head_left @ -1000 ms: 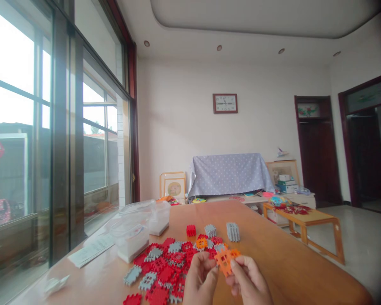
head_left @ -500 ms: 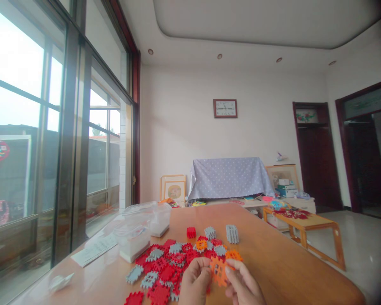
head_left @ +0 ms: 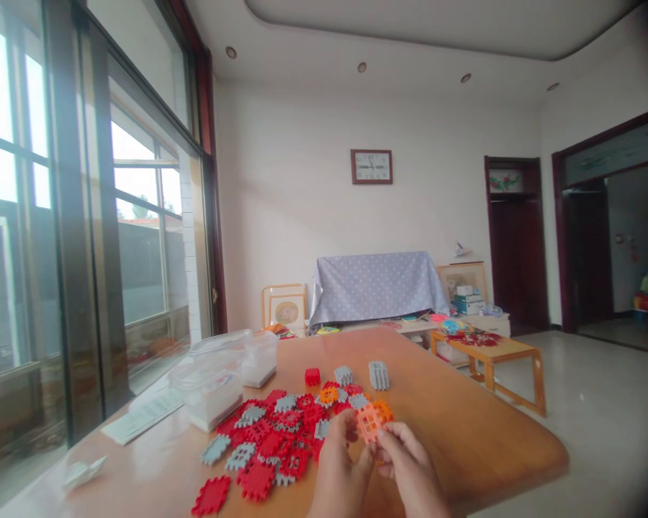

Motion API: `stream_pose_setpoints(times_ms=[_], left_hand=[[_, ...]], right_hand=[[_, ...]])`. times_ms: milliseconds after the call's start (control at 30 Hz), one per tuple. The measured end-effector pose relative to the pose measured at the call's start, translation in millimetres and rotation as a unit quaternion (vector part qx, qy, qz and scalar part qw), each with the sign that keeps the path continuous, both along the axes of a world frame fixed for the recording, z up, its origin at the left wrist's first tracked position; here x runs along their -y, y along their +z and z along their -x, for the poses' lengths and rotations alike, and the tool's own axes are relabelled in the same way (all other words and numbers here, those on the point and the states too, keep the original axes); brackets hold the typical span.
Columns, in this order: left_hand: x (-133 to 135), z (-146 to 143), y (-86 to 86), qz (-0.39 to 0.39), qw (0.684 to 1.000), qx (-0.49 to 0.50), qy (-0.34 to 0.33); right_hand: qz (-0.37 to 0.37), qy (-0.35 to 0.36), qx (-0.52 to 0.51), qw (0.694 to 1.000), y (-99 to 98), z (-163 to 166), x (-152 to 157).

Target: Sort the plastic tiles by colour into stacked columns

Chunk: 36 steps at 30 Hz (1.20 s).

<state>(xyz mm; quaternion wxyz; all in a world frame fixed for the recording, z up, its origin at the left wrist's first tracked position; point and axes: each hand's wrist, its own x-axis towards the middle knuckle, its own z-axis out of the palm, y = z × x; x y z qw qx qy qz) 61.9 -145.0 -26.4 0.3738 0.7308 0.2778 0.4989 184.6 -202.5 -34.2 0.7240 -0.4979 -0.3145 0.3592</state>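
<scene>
Both my hands meet low at the frame's middle, above a wooden table (head_left: pixel 464 432). My left hand (head_left: pixel 341 475) and my right hand (head_left: pixel 407 471) pinch the same orange toothed plastic tiles (head_left: pixel 372 419), joined together and held up between the fingertips. Just behind and to the left lies a spread of red, grey and orange interlocking tiles (head_left: pixel 281 439). A small red block (head_left: pixel 312 376), a grey assembled block (head_left: pixel 343 375) and a grey ribbed stack (head_left: pixel 379 375) stand at the pile's far side.
Clear plastic containers (head_left: pixel 224 378) and a paper sheet (head_left: pixel 140 416) sit on the table's left, by tall windows. A crumpled paper (head_left: pixel 83 471) lies near the front left. A low wooden bench (head_left: pixel 491 352) and cloth-covered furniture (head_left: pixel 375 286) stand beyond the table.
The view has swung right and slightly down. My hands stay together on the orange tiles, turning them a little between the fingers.
</scene>
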Motion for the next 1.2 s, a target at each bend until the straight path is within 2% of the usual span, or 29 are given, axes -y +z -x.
stream_pose_setpoints(times_ms=[167,333,500,567,733,900,1067,1200], left_hand=[[-4.1,-12.6,1.5,0.032,0.999,0.003,-0.034],[-13.0,-16.4,5.9,0.037,0.997,-0.001,-0.065],[-36.4,-18.0,9.7,0.045,0.998,-0.001,-0.044],[-47.4,-19.8,13.0,0.039,0.999,-0.027,-0.017],[-64.2,-27.3,28.1,-0.006,0.990,-0.137,0.019],[-67.3,-38.1,39.8,-0.010,0.981,-0.193,0.003],[-68.8,-47.2,38.5,-0.019,0.974,-0.227,0.008],[-69.7,-48.4,31.8,0.002,0.973,-0.229,0.020]], right_hand=[[-0.001,0.002,-0.006,1.000,-11.2,-10.6,-2.6],[-0.003,0.009,-0.015,1.000,-9.7,-21.8,-2.9],[0.028,-0.147,0.016,0.989,-6.8,-54.5,-12.8],[0.010,-0.172,0.017,0.985,-9.7,-70.4,-23.6],[0.002,-0.153,0.020,0.988,-23.9,-90.3,-50.9],[0.005,-0.160,0.077,0.984,-34.1,-89.7,-58.4],[0.000,-0.163,0.072,0.984,-36.8,-91.1,-56.8],[0.004,-0.161,0.076,0.984,-35.7,-91.6,-55.1]])
